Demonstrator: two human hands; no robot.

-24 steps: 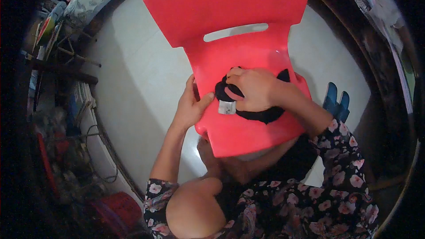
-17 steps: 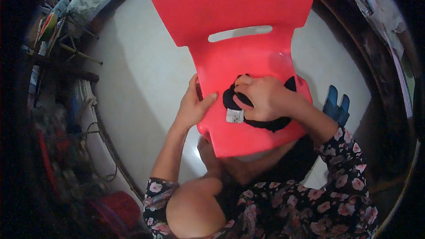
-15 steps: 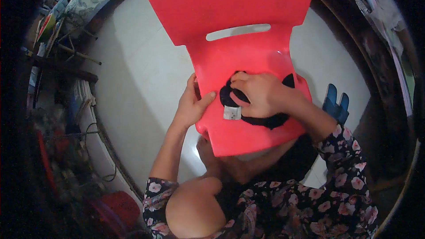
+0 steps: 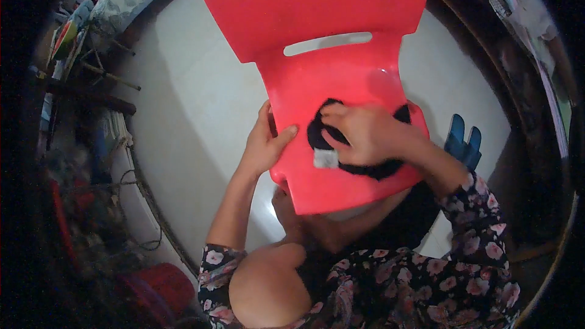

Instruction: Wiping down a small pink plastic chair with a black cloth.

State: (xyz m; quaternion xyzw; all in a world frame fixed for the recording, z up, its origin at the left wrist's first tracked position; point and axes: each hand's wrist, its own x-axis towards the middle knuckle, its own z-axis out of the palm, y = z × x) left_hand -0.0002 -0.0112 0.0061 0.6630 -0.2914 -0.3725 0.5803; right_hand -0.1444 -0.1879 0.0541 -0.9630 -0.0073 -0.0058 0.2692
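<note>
A red plastic child's chair (image 4: 329, 79) lies before me, its slotted backrest pointing away. My left hand (image 4: 267, 142) grips the left edge of the seat, thumb on top and fingers hidden below. Bunched under my right hand (image 4: 372, 136) is a black fuzzy cloth (image 4: 372, 169), pressed flat against the seat with bent fingers. A white label (image 4: 325, 158) sticks out from the cloth's left side. Part of the cloth also shows past my wrist, near the seat's right edge.
A pair of blue slippers (image 4: 463, 140) rests on the pale tiled floor (image 4: 189, 103) right of the chair. Papers (image 4: 116, 128) and clutter line the left side, with a red round object (image 4: 161, 289) lower down. Dark wooden furniture (image 4: 481, 42) borders the right.
My right hand and the black cloth have slid slightly right and toward me across the seat. The chair and my left hand have stayed in place.
</note>
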